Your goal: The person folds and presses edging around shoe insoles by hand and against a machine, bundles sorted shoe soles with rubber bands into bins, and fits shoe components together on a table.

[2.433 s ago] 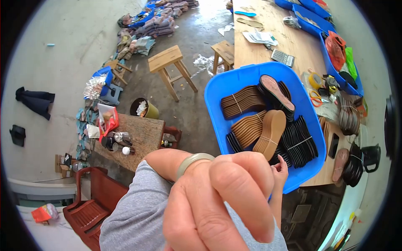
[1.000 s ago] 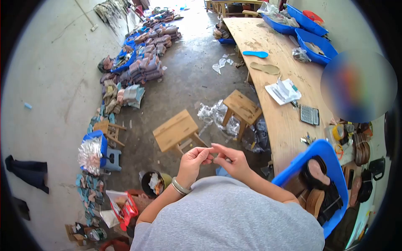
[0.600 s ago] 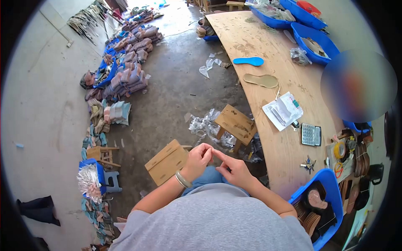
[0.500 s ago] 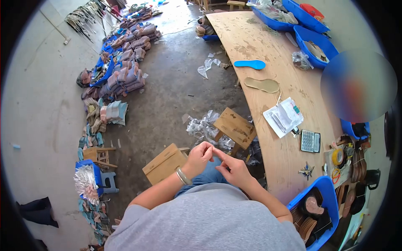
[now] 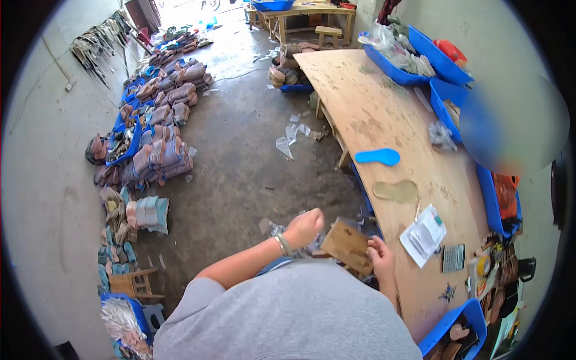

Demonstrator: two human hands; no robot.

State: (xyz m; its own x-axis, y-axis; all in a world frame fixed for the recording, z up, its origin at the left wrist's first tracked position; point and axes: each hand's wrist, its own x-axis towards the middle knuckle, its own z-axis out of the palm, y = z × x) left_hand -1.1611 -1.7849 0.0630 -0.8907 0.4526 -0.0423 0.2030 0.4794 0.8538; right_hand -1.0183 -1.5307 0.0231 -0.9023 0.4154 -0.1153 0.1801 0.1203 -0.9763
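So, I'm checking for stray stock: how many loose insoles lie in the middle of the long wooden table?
2: a blue insole and, nearer the wearer, a tan insole, just beyond the white papers. Any hidden in the blue bins can't be counted.

A footwear workshop: we note the long worktable (image 5: 420, 171) at right, bearing a blue sole (image 5: 377, 157) and a tan sole (image 5: 395, 191), and the stacked bundles (image 5: 163, 151) along the left wall (image 5: 48, 168).
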